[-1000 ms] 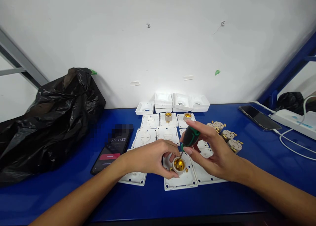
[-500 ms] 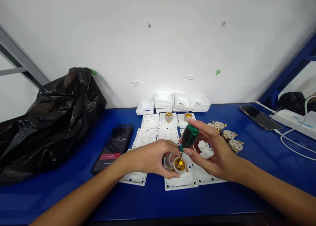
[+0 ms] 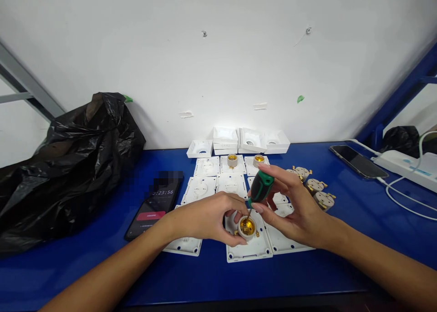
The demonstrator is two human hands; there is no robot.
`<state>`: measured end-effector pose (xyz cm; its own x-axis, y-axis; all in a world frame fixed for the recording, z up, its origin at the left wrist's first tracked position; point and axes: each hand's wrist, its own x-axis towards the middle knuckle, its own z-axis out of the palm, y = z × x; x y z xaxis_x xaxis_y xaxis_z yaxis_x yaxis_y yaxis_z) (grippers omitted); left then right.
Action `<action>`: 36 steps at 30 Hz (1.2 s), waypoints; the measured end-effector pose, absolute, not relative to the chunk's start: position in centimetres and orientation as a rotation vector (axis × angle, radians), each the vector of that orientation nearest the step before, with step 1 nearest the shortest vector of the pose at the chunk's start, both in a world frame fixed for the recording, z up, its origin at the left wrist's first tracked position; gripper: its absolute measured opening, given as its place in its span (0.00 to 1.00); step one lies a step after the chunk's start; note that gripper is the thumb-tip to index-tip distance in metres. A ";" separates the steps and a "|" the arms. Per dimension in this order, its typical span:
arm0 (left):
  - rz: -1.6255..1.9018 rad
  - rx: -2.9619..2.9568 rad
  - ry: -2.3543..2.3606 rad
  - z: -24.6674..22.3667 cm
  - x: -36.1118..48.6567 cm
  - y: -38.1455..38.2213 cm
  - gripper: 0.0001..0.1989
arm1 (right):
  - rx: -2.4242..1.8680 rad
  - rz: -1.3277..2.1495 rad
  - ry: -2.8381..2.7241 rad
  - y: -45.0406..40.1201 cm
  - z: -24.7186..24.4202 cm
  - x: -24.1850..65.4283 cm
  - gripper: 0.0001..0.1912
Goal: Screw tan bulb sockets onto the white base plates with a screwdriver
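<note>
A lamp socket (image 3: 248,228) with a brass-coloured threaded inside sits on a square white plastic base plate (image 3: 251,252) near the front of the table. My left hand (image 3: 223,216) grips the socket's rim between thumb and fingers. In my right hand (image 3: 290,207) is a short screwdriver (image 3: 261,187) with a green and black handle, tilted, its shaft reaching down into the socket. The tip is hard to make out inside. Other white base plates (image 3: 199,189) lie in rows around and behind; two at the back carry sockets (image 3: 232,160).
White square covers (image 3: 252,139) are stacked against the wall. Several loose sockets (image 3: 322,199) lie right of my right hand. A phone with a timer (image 3: 155,207) is at left, beside a black plastic bag (image 3: 78,166). Another phone (image 3: 358,162) and a power strip (image 3: 409,166) stand at right.
Both hands keep their hold on the socket and the screwdriver. The whole view has shifted slightly, so everything appears a little further left.
</note>
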<state>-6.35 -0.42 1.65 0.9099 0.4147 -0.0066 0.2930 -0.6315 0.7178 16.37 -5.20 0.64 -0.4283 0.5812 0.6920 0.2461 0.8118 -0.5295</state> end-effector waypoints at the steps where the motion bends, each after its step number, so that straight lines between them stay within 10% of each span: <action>1: 0.210 2.291 0.498 1.6 -6.4 -0.4 0.13 | -0.623 0.442 -2.016 -5.1 0.6 16.4 0.40; 36: 0.246 2.299 0.499 1.7 -6.3 -0.6 0.12 | -0.671 0.559 -1.988 -5.4 0.4 16.4 0.40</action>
<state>-6.32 -0.60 1.71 0.9054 0.4239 0.0252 0.2785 -0.6375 0.7183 16.39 -5.37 0.42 -0.4159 0.6551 0.6308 0.2303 0.7469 -0.6238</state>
